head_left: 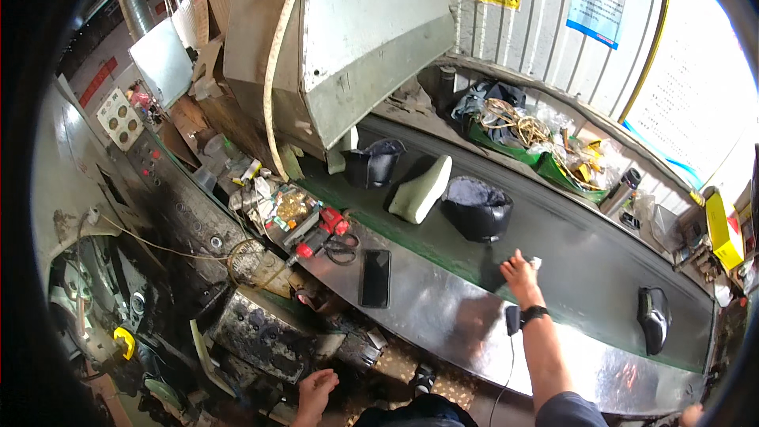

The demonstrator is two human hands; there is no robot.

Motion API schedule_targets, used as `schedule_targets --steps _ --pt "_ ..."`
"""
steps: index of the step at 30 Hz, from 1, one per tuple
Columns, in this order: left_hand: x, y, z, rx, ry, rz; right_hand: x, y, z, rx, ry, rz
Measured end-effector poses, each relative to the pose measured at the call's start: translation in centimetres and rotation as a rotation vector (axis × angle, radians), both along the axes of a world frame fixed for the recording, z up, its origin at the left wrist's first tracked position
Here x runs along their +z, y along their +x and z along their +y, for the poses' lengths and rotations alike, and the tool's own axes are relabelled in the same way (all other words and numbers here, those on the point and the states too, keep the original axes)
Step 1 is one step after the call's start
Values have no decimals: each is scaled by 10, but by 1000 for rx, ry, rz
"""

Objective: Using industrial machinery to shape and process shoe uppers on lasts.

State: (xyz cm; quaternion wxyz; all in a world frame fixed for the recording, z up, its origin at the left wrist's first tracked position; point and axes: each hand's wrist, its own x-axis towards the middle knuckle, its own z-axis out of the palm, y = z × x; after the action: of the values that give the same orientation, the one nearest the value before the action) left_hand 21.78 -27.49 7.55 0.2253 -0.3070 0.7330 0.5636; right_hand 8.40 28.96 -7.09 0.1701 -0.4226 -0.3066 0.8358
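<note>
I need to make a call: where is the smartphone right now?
In the head view, the black smartphone lies on the shiny metal ledge, left of the right hand and just right of the black-handled scissors.

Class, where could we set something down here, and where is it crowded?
Bare: the dark belt between right hand and black shoe; the metal ledge between phone and right forearm. Crowded: the belt's upper left, with pale block and black boots; the ledge's left end, with red tool.

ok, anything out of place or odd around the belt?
Yes: tangled cords heaped above the green containers behind the belt look messy. A phone also lies loose on the metal ledge.
</note>
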Motion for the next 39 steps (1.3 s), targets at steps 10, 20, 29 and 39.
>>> schedule_targets --steps 10,20,29,39 --pt "-42 -82 48 -404 43 194 21 -40 35 32 -165 296" --pt "-55 -309 239 -1013 -232 787 111 252 -83 -233 -1 29" --pt "-99 -402 332 -1003 -582 385 128 362 -205 -478 -131 194" --pt "11 -283 282 -1450 -637 1438 143 315 -185 -412 -282 204"
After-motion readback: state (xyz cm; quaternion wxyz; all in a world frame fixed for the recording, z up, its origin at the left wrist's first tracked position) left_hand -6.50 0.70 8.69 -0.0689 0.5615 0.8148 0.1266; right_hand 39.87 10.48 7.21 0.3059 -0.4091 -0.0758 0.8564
